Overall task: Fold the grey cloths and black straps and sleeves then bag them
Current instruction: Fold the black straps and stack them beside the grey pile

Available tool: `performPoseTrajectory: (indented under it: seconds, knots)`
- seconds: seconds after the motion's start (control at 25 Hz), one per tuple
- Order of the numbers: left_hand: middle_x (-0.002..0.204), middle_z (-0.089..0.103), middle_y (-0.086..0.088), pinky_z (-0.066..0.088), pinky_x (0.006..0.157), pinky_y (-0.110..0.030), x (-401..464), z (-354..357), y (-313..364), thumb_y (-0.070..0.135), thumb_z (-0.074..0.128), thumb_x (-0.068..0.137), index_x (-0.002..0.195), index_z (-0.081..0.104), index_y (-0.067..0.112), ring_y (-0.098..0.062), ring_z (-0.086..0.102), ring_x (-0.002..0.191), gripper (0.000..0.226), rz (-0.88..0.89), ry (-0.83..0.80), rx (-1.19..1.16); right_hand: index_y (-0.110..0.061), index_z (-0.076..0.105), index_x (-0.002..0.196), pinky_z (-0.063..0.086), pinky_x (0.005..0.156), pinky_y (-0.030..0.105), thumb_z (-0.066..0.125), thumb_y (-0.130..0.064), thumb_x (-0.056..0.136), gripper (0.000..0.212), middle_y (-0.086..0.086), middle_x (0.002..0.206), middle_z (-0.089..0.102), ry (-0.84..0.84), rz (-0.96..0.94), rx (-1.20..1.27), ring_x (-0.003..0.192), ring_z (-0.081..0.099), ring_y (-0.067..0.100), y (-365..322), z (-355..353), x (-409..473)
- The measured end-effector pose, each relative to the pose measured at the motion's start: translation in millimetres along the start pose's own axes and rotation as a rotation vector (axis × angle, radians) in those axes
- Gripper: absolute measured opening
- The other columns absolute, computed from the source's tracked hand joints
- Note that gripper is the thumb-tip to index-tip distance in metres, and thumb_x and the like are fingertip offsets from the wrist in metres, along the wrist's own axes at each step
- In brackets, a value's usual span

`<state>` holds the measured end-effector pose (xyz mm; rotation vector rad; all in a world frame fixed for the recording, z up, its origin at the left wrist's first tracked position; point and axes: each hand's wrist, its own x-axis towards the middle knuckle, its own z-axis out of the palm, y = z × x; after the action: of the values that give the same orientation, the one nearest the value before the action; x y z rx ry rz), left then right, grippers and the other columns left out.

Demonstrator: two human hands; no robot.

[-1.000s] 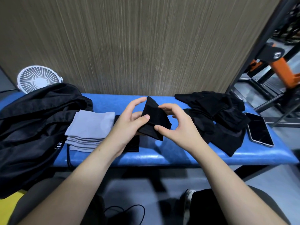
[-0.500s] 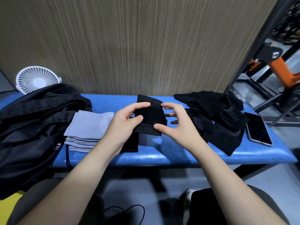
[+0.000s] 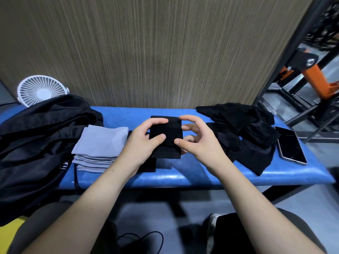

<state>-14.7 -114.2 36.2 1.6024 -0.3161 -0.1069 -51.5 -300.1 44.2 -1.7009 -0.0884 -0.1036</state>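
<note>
Bench: blue padding, glossy, slightly textured. Sleeve and pile: matt black cloth; cloths: smooth grey fabric. Phone: glossy glass; fan: white plastic.

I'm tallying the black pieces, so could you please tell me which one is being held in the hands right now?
The folded black sleeve at centre, gripped by both hands above the blue bench; the loose black pile lies untouched to its right.

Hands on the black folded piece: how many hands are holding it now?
2. The left hand grips the left side of the black folded piece; the right hand pinches its right edge.
</note>
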Motion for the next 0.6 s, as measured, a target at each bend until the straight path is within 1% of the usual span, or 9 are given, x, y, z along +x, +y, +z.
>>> performPoseTrajectory:
  seconds: [0.04,0.12,0.2,0.28,0.32,0.4,0.48,0.56,0.6]
  knots:
    - [0.124,0.065,0.000,0.053,0.100,-0.046,0,1,-3,0.006,0.066,0.089,0.118,0.066,0.031,-0.019,0.065,0.112,0.038,0.005,0.008,0.064,-0.025,0.059,0.125,0.060,0.072,0.039,0.072,0.006,0.085,0.053,0.001,0.110,0.061,0.002,-0.003,0.016,0.065,0.063,0.016,1,1,0]
    - [0.128,0.059,0.004,0.046,0.107,-0.041,1,3,-6,0.014,0.069,0.087,0.116,0.065,0.037,-0.007,0.058,0.117,0.038,0.022,0.027,0.199,-0.024,0.061,0.123,0.059,0.078,0.043,0.069,0.009,0.085,0.051,0.000,0.108,0.063,0.009,-0.007,0.030,0.066,0.061,0.015,3,4,0]
    - [0.132,0.051,0.006,0.038,0.112,-0.033,-1,6,-6,0.015,0.072,0.087,0.120,0.062,0.037,0.000,0.050,0.122,0.042,0.038,0.049,0.293,-0.022,0.062,0.120,0.057,0.079,0.038,0.069,0.011,0.084,0.049,-0.001,0.109,0.063,0.036,-0.027,0.027,0.068,0.060,0.013,5,7,1]
    - [0.137,0.041,0.005,0.032,0.112,-0.027,-2,9,-6,0.021,0.075,0.085,0.123,0.060,0.039,-0.005,0.042,0.126,0.046,0.069,0.098,0.416,-0.018,0.062,0.119,0.056,0.080,0.032,0.069,0.011,0.084,0.046,-0.001,0.111,0.063,0.094,-0.080,-0.010,0.072,0.063,0.013,5,10,1]
    - [0.135,0.037,0.006,0.031,0.109,-0.027,-3,11,-6,0.025,0.077,0.083,0.124,0.059,0.041,-0.009,0.039,0.123,0.047,0.096,0.139,0.509,-0.017,0.062,0.119,0.057,0.083,0.030,0.069,0.011,0.084,0.045,-0.001,0.112,0.064,0.128,-0.106,-0.031,0.074,0.065,0.013,6,11,2]
    - [0.120,0.037,0.006,0.032,0.100,-0.026,-6,14,-7,0.030,0.077,0.083,0.123,0.060,0.043,-0.012,0.039,0.112,0.045,0.139,0.209,0.629,-0.017,0.062,0.117,0.057,0.085,0.032,0.068,0.010,0.084,0.043,-0.005,0.111,0.066,0.185,-0.133,-0.044,0.077,0.067,0.014,7,14,3]
    - [0.108,0.040,0.006,0.040,0.092,-0.023,-7,18,-6,0.027,0.075,0.085,0.120,0.061,0.040,-0.013,0.049,0.097,0.040,0.128,0.176,0.547,-0.017,0.061,0.117,0.058,0.086,0.033,0.068,0.010,0.084,0.042,-0.005,0.111,0.067,0.209,-0.147,-0.024,0.078,0.068,0.016,7,16,3]
    - [0.110,0.050,0.004,0.047,0.086,-0.022,-8,21,-5,0.025,0.071,0.089,0.122,0.061,0.037,-0.010,0.059,0.089,0.036,0.071,0.093,0.368,-0.016,0.059,0.119,0.058,0.086,0.032,0.068,0.010,0.085,0.044,0.002,0.114,0.065,0.199,-0.152,0.008,0.082,0.071,0.017,7,17,3]
    - [0.115,0.056,0.001,0.050,0.087,-0.023,-8,21,-4,0.027,0.069,0.091,0.124,0.059,0.036,-0.008,0.064,0.092,0.035,0.040,0.063,0.279,-0.015,0.057,0.120,0.058,0.087,0.034,0.068,0.010,0.085,0.045,0.006,0.115,0.064,0.184,-0.148,0.032,0.085,0.072,0.018,7,18,3]
